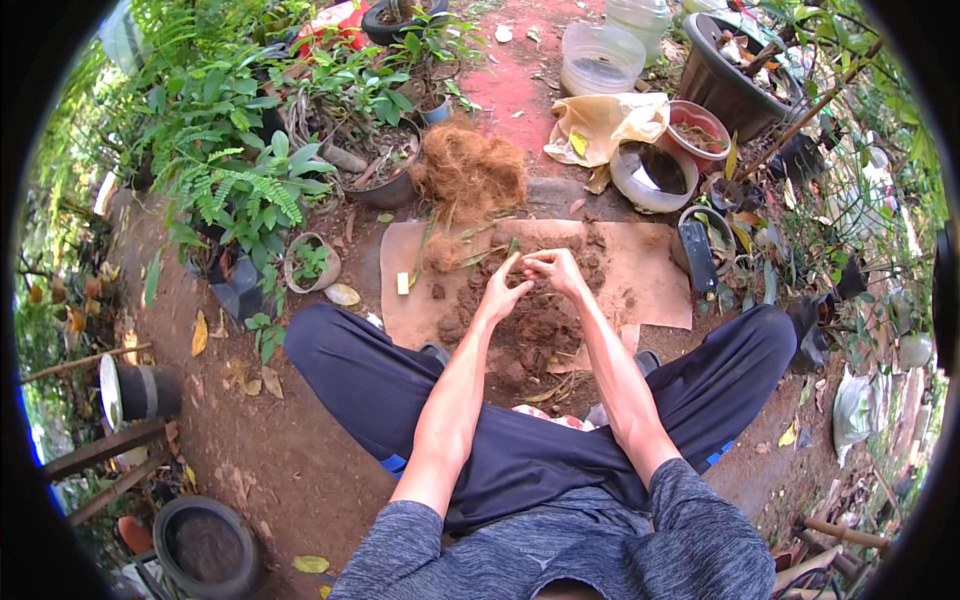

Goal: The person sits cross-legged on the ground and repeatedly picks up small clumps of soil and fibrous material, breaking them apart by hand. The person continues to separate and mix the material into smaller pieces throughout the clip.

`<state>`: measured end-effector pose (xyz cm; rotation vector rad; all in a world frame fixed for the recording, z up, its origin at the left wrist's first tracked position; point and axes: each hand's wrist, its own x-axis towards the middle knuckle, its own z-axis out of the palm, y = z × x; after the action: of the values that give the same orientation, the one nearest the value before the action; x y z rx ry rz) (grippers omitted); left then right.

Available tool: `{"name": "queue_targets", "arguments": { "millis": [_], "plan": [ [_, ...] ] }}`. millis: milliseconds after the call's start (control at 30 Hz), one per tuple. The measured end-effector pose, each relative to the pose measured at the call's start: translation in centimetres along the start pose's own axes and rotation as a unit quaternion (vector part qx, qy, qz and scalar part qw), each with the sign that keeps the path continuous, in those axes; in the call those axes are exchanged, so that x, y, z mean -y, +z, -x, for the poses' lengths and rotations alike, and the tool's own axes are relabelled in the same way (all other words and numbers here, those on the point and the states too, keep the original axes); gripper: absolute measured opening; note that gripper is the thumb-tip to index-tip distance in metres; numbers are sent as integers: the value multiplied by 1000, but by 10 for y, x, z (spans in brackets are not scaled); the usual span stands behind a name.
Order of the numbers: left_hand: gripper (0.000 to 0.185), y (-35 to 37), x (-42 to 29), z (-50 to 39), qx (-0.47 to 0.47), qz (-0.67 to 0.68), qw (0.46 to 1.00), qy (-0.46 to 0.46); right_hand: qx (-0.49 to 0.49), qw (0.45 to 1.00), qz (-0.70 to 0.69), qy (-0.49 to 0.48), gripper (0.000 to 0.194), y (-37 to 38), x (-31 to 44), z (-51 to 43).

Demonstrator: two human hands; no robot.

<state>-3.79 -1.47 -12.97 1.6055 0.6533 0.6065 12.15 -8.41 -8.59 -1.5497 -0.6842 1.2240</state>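
My left hand (501,291) and my right hand (556,271) meet at the fingertips above a brown paper sheet (656,300). A small green leaf piece (514,244) shows just beyond the left fingertips; whether it is gripped cannot be made out. My right thumb and fingers bend in toward the left hand, and what lies between them is hidden. Below both hands, dark crumbly soil mixed with brown fibre (536,330) is heaped on the paper. Long narrow leaf strips (474,259) and a small fibre tuft (444,253) rest to the left.
A large coconut-fibre bundle (472,169) lies beyond the paper. On the paper's left is a pale yellow block (403,283). A smartphone (697,255) leans on a pot at right, near a cut plastic container (651,196). Potted plants (307,262) line the left.
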Motion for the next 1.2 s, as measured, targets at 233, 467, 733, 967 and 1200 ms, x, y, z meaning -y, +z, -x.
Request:
{"name": "queue_targets", "arguments": {
  "millis": [233, 467, 733, 967, 1200],
  "plan": [
    [30, 2, -8, -6, 40, 201, 973, -107, -64, 996, -3, -57, 21, 7, 10, 0],
    [35, 5, -27, -12, -35, 242, 951, -188, -65, 989, -120, -50, 25, 6, 7, -3],
    [32, 17, -34, -13, -92, 324, 919, -205, -153, 964, -186, -111, 26, 33, -7, -1],
    [22, 12, -49, -16, -72, 216, 957, -179, -122, 969, -135, -167, 25, 28, 3, -6],
    [11, 23, -55, -18, -35, 367, 916, -160, -120, 958, -254, -61, 22, 32, 3, -10]
  ]
}}
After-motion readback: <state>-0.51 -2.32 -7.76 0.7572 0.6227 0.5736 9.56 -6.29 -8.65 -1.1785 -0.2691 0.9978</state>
